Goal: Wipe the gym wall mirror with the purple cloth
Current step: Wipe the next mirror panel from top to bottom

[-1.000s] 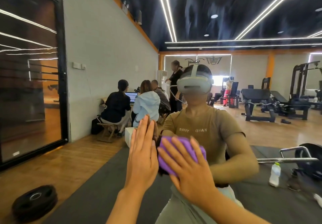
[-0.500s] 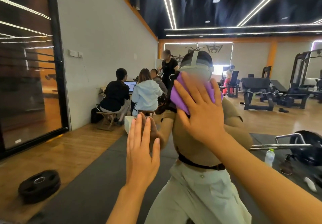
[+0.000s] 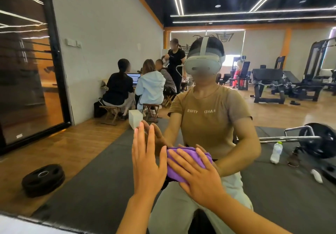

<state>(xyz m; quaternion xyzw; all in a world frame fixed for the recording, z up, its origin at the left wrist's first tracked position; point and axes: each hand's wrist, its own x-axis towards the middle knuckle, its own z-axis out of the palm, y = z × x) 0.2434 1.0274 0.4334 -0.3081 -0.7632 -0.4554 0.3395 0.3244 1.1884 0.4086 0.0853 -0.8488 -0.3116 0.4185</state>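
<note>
1. The left hand [image 3: 145, 162] lies flat against the gym wall mirror [image 3: 101, 55], palm to the glass and fingers straight, pointing up and slightly apart; it holds nothing.
2. Just right of it, nearly touching its thumb side, the right hand [image 3: 198, 173] presses the purple cloth [image 3: 179, 158] against the mirror with straight, spread fingers laid over the folded fabric.
3. The purple cloth is a thick folded pad, sandwiched between the right palm and the glass; its upper and left edges show past the fingers.
4. Directly behind both hands the mirror shows the reflection of the person, in a tan T-shirt [image 3: 211, 117], light trousers and a white headset [image 3: 203, 64], arms reaching to meet the real hands.
5. Below and well left of the left hand, the reflection shows a stack of black weight plates [image 3: 43, 179] on the wooden floor beside a dark mat.
6. Right of the right hand, a plastic bottle [image 3: 276, 151] stands on the mat near a loaded barbell [image 3: 316, 140].
7. Above and left of the hands, several people sit on stools around a laptop [image 3: 133, 78], with a white box [image 3: 135, 119] just above the left fingertips.
</note>
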